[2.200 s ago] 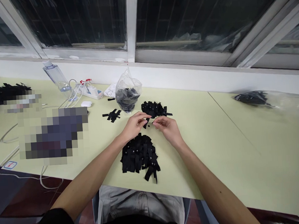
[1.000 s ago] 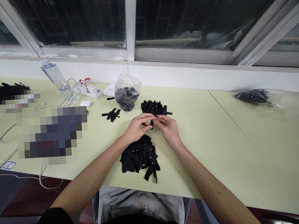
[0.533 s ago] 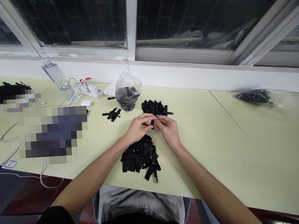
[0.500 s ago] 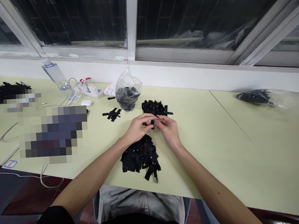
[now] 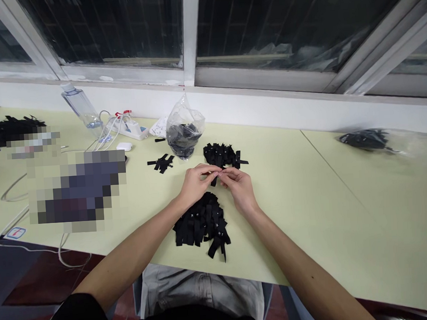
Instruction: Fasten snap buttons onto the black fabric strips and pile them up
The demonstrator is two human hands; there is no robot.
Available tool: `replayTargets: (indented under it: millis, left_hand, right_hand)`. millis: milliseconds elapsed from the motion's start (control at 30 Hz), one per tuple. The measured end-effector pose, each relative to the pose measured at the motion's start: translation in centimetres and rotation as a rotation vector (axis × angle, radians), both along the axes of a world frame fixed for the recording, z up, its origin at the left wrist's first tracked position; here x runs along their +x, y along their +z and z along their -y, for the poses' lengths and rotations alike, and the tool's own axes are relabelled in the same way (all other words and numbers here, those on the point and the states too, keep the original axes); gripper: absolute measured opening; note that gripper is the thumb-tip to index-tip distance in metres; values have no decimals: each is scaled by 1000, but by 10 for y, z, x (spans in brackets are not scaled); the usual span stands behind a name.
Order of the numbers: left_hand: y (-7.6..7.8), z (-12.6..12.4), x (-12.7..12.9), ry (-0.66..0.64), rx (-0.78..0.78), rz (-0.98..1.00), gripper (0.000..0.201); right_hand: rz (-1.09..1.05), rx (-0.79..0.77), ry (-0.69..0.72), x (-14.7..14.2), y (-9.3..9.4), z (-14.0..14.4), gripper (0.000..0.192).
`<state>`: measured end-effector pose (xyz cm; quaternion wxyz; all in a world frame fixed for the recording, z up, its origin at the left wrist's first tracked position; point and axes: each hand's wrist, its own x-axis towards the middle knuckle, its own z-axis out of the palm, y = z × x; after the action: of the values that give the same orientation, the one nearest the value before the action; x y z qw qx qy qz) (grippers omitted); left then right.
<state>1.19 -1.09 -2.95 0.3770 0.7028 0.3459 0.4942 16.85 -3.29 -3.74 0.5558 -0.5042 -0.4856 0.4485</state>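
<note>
The left hand (image 5: 195, 184) pinches a flat black cloth strip (image 5: 214, 182); the right hand (image 5: 239, 186) pinches too, but I can't tell what.

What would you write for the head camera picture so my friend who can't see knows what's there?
A person's left hand pinches a black fabric strip, fingers close to the right hand, over a pale green table. One pile of black strips lies nearer the person, another beyond the hands, beside a clear plastic bag.
</note>
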Motion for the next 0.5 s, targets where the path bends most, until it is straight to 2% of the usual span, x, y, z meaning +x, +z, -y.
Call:
replayTargets:
  millis: [233,400,500]
  left_hand:
    - [-2,-2,-1,12,-68,56,18]
    - [-2,-2,1,10,-100,113,17]
    - [-2,-3,2,0,-131,140,25]
  right_hand:
    - [84,40,28,-1,0,1,38]
    - [134,91,27,-3,3,3,32]
    - [182,140,-10,-3,6,4,27]
